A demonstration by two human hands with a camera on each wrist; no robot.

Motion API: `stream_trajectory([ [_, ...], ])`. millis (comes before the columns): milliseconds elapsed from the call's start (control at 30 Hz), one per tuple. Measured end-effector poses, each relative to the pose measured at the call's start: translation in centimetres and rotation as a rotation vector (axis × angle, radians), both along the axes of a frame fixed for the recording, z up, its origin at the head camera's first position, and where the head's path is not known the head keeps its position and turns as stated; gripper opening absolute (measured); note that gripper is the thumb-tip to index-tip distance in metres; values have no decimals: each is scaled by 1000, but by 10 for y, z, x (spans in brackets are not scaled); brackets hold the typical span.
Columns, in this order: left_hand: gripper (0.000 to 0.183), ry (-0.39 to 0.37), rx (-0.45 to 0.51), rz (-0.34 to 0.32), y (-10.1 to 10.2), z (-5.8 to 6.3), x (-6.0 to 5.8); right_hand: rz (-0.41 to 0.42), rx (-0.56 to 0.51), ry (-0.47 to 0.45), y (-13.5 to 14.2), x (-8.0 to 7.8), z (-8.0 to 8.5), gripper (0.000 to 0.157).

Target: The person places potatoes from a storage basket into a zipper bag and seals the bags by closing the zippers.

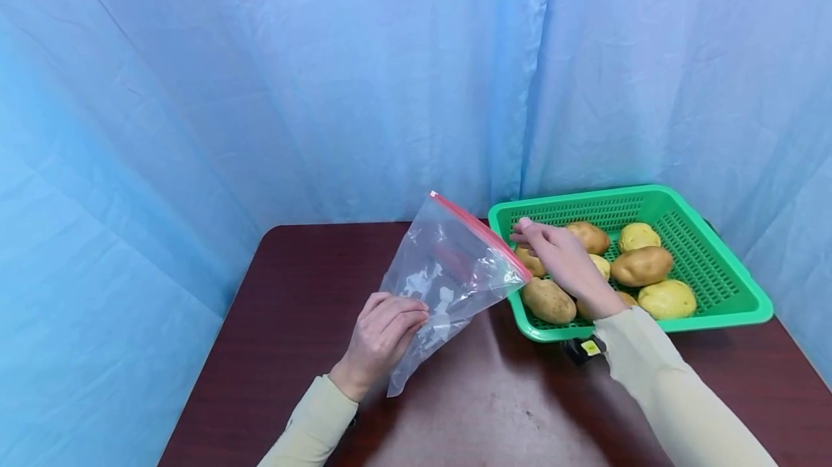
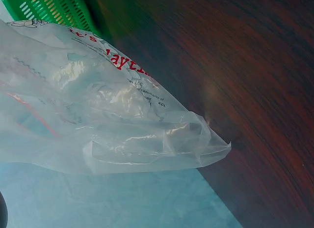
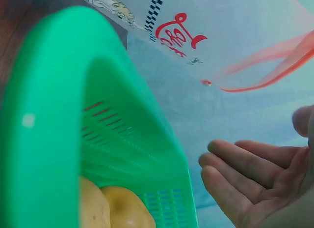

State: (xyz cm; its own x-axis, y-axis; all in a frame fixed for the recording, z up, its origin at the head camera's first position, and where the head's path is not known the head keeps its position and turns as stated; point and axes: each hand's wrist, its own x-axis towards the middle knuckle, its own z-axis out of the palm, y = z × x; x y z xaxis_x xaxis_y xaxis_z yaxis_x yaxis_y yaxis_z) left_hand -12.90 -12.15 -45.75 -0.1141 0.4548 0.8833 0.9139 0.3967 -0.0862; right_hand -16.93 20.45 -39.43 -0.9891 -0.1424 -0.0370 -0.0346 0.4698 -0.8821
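Note:
A clear zip bag with a red zip strip hangs tilted over the table, its mouth toward the basket. My left hand pinches its side in the head view. Red and black print shows on the bag in the left wrist view, where no fingers appear. Over the left part of the green basket is my right hand, holding nothing. In the right wrist view the right hand's fingers are extended, palm showing. Several potatoes lie in the basket, some hidden behind the right forearm.
The dark wood table has a rounded far left corner. Blue curtains hang close behind it and at both sides. The basket stands at the table's right, its raised rim near the bag's mouth.

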Motion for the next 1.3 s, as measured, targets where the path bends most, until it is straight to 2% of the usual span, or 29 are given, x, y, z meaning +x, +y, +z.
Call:
stream_trajectory([
  [167, 7, 15, -25, -15, 0, -1, -1, 40, -86, -66, -4, -12, 1, 80],
  [433, 15, 37, -43, -18, 1, -1, -3, 86, -111, -126, -5, -19, 1, 46],
  [600, 15, 34, -71, -6, -2, -3, -4, 103, -201, -167, -5, -19, 0, 33],
  [733, 14, 34, -64, -8, -9, -3, -6, 90, -293, -155, -7, -13, 5, 34],
  [933, 11, -49, -27, -17, -21, -3, -6, 64, -417, -141, -14, 0, 18, 41],
  [1000, 10, -80, -23, -21, -24, -3, -6, 53, -428, -116, -16, 5, 21, 43],
  [1167, 12, -146, -16, -42, -26, -2, -5, 16, -391, -26, -22, 18, 26, 47],
  [1300, 17, -240, 52, -52, -22, 4, -4, 3, -356, 46, -27, 27, 30, 46],
])
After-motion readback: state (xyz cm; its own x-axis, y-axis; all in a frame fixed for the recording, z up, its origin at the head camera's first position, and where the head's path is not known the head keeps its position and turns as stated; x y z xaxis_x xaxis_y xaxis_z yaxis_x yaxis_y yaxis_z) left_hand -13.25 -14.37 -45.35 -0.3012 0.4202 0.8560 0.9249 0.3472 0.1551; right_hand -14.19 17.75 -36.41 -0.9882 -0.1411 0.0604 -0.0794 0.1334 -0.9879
